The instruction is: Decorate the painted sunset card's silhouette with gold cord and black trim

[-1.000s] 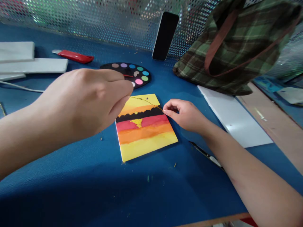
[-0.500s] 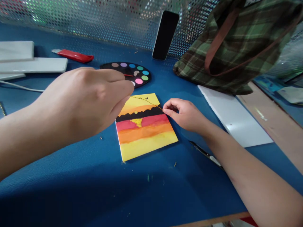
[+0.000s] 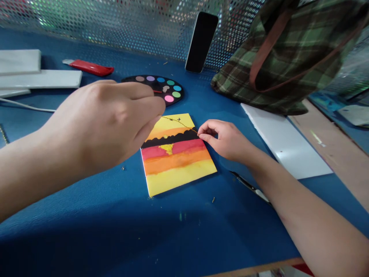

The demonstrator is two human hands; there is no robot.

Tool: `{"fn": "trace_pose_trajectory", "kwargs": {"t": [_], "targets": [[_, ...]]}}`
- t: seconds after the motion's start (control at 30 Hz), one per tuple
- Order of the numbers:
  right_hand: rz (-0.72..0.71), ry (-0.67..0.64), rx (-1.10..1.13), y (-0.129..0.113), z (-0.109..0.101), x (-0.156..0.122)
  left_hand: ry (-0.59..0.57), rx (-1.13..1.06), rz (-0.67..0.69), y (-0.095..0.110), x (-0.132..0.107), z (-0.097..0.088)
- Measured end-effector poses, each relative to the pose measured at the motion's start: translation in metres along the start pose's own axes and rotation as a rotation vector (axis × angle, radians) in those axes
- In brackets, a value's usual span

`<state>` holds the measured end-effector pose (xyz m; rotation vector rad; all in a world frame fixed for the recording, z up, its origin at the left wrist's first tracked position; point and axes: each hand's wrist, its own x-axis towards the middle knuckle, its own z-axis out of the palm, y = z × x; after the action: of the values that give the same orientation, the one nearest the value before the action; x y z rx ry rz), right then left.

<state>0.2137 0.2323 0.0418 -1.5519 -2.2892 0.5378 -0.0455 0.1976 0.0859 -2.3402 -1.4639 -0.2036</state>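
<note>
Holding a thin gold twisted thread (image 3: 186, 126) slantwise over the far half of the rectangular, yellow-orange-red-black painted panel (image 3: 180, 165): our right hand (image 3: 223, 139) is pinching it by panel's right edge; our curled left hand (image 3: 115, 115) is gripping panel-left, fingertips hidden.

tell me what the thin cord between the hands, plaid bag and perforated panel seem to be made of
Thin cord: dark gold, maybe thread or fine wire; its slim, slightly wavy line leaves both open.
Plaid bag: probably woven cloth, matte, judging by its check pattern and soft folds.
Perforated panel: likely metal, shiny, going by silvery glints around its holes.
</note>
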Motion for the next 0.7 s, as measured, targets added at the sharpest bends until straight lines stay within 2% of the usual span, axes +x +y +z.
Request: {"fn": "trace_pose_trajectory", "kwargs": {"t": [0.17, 0.3, 0.47, 0.7], "targets": [[-0.052, -0.003, -0.035, 0.0011, -0.0014, -0.0006, 0.175, -0.072, 0.103, 0.0017, -0.0020, 0.0007], [-0.088, -0.012, -0.069, 0.0019, -0.0011, 0.0001, 0.172, -0.056, 0.118, 0.0036, -0.0025, -0.0022], [-0.101, 0.017, -0.060, 0.0017, 0.0007, 0.0010, 0.144, -0.060, 0.046, 0.0076, -0.0023, -0.0023], [-0.051, 0.058, -0.025, 0.0011, 0.0023, 0.0022, 0.265, -0.192, 0.118, 0.0068, -0.0056, 0.0006]]}}
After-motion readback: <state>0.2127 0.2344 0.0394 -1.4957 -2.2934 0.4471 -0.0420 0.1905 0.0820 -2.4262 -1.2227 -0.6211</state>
